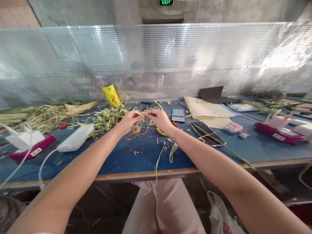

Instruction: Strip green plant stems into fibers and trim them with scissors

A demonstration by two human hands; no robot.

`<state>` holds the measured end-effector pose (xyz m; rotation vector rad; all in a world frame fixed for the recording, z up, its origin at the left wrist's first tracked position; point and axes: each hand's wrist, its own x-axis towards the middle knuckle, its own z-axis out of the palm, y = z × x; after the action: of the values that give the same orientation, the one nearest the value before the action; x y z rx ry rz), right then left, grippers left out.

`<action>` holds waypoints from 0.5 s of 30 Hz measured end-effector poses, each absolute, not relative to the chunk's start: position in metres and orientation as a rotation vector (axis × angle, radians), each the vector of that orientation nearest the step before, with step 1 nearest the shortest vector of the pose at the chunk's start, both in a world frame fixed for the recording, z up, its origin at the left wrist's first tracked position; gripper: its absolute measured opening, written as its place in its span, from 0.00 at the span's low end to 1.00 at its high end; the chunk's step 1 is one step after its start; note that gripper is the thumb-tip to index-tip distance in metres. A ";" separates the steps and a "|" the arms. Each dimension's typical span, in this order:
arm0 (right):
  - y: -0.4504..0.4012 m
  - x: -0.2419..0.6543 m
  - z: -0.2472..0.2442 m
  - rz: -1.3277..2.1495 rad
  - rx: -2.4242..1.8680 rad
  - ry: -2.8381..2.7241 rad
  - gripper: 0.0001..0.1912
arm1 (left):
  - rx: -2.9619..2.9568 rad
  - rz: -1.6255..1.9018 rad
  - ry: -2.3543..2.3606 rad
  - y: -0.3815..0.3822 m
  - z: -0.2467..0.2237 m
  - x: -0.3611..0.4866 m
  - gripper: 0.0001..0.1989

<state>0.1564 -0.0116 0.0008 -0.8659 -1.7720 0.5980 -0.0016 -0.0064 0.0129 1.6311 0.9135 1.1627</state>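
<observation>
Over the middle of the blue table, my left hand (128,122) and my right hand (159,118) meet with their fingers pinched together. Between the fingertips is a small, pale strip (139,113); its exact kind is too small to make out. Just below the hands lies a small brown ball of twine (135,130), with loose brown strands about it. A yellow and red ring (162,132) sits partly hidden under my right wrist. Left of my left hand is a heap of dried greenish plant scraps (107,117).
A yellow tube (111,95) stands tilted behind the scraps. Long dry leaves (46,113), a white charger (76,137) and a magenta power strip (44,147) lie left. To the right are a phone (209,134), brown paper (207,108) and another magenta strip (278,133). A perforated metal screen (156,48) rises behind.
</observation>
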 end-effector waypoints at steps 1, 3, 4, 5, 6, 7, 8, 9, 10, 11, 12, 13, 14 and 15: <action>-0.011 0.157 0.000 0.607 -0.861 -1.752 0.09 | 1.611 1.167 0.905 -0.005 0.011 -0.002 0.16; -0.008 0.157 -0.002 0.630 -0.863 -1.716 0.08 | 1.576 1.170 0.902 -0.002 0.008 -0.003 0.16; -0.006 0.157 -0.002 0.637 -0.875 -1.696 0.08 | 1.567 1.170 0.910 0.000 0.006 -0.003 0.15; -0.005 0.158 -0.003 0.646 -0.890 -1.677 0.08 | 1.564 1.168 0.923 0.001 0.005 -0.004 0.15; -0.003 0.158 -0.003 0.656 -0.907 -1.661 0.08 | 1.564 1.165 0.941 0.002 0.004 -0.005 0.16; -0.002 0.159 -0.003 0.668 -0.920 -1.647 0.08 | 1.567 1.158 0.962 0.002 0.004 -0.005 0.16; -0.001 0.159 -0.003 0.689 -0.927 -1.634 0.08 | 1.571 1.149 0.982 0.002 0.004 -0.005 0.16; -0.001 0.159 -0.002 0.719 -0.923 -1.619 0.08 | 1.575 1.142 0.996 0.002 0.004 -0.005 0.16; -0.001 0.158 -0.001 0.760 -0.910 -1.599 0.08 | 1.577 1.140 1.001 0.001 0.005 -0.004 0.17; -0.002 0.158 0.000 0.811 -0.886 -1.568 0.08 | 1.580 1.138 1.001 0.000 0.005 -0.003 0.17; -0.002 0.158 0.001 0.870 -0.854 -1.527 0.07 | 1.582 1.133 1.004 -0.002 0.006 -0.003 0.18; -0.003 0.157 0.003 0.935 -0.815 -1.478 0.06 | 1.583 1.128 1.010 -0.003 0.007 -0.002 0.18; -0.004 0.157 0.004 0.998 -0.776 -1.425 0.06 | 1.583 1.124 1.017 -0.004 0.008 -0.001 0.18; -0.005 0.157 0.005 1.055 -0.740 -1.374 0.06 | 1.583 1.116 1.028 -0.004 0.008 -0.001 0.19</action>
<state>0.1569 -0.0052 0.0051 -0.7398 -1.3744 1.0546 -0.0006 -0.0043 0.0084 1.5833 1.0277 1.1160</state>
